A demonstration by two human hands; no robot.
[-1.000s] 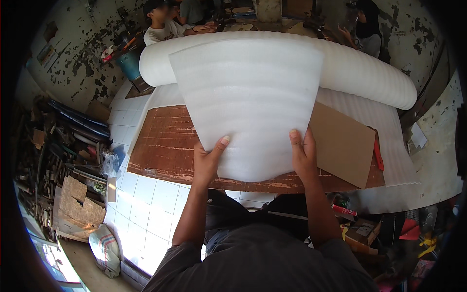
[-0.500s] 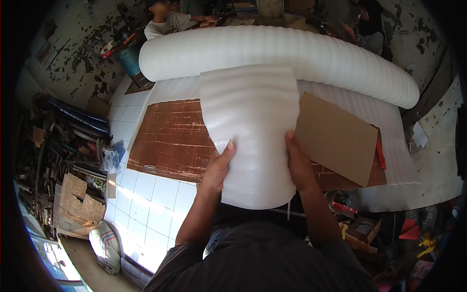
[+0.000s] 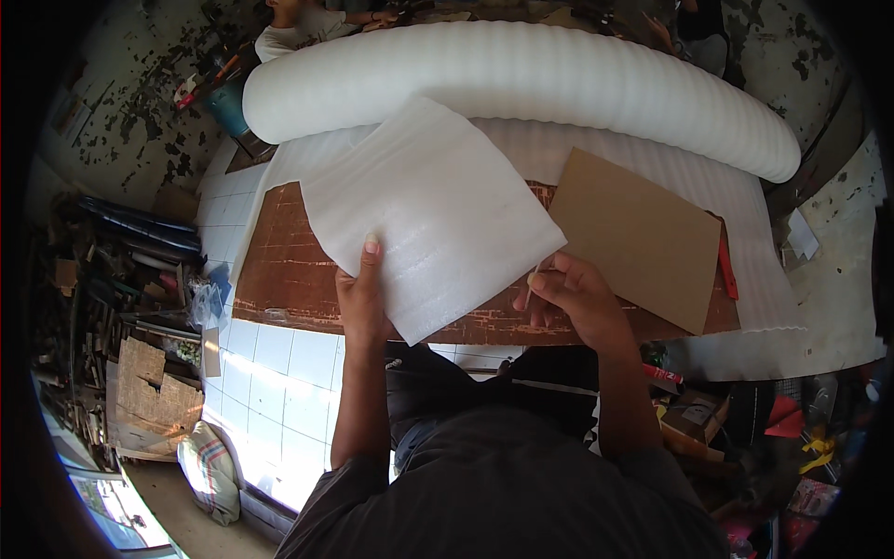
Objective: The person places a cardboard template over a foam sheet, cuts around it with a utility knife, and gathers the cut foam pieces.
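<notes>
A cut sheet of white foam (image 3: 438, 214) is tilted above the brown scored board (image 3: 279, 261). My left hand (image 3: 365, 289) is closed on its lower left edge, thumb on top. Close by the sheet's right corner, my right hand (image 3: 573, 293) is pinched around a thin pale strip (image 3: 530, 296); whether the strip joins the sheet I cannot tell. Right of that hand lies a flat brown cardboard panel (image 3: 643, 242), with a red tool, knife-like in shape (image 3: 726, 265), along its right edge.
A long roll of white foam (image 3: 521, 70) spans the table's far side, its loose layer (image 3: 652, 158) spread beneath. Beyond it are two people, one in a light shirt (image 3: 303, 33). Scrap wood (image 3: 149, 401) and a white sack (image 3: 209, 470) stand left; boxes and clutter (image 3: 694, 419) lie right.
The foam sheet has turned and lifted leftward, held now by my left hand alone. My right hand has left its edge and pinches a thin strip. The view has shifted slightly.
</notes>
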